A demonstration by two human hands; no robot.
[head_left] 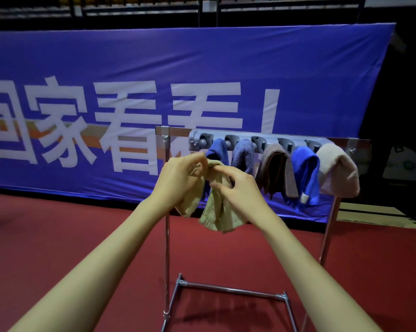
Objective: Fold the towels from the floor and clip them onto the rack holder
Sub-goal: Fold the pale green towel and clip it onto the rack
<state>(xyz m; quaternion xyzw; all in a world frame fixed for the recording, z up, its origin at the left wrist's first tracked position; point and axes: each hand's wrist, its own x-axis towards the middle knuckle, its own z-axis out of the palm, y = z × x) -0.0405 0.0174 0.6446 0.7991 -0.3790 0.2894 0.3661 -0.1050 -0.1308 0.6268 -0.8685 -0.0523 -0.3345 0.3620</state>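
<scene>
Facing a wide blue banner (178, 92) with white lettering, hung behind the red floor (58, 248), we stand at a metal rack (167, 212) whose grey holder bar (262, 142) carries a row of clips. Five towels already hang there: a dark blue towel (217, 150), a grey-blue towel (244, 156), a brown towel (275, 168), a bright blue towel (306, 176) and a pale pink towel (338, 171). The clip at the far left end (203, 140) looks free.

Held in the air just in front of that end is the beige towel (216, 212), bunched at the top and hanging loose below. Our left hand (178, 178) grips its upper edge with curled fingers; our right hand (238, 185) pinches the gathered top between thumb and fingers.

We judge the cloth light, soft and limp, with no stiffness to help it into the clip. The best hold is the folded top edge, kept thick and tight, so a firm wad goes into the clip rather than a single slipping layer.
</scene>
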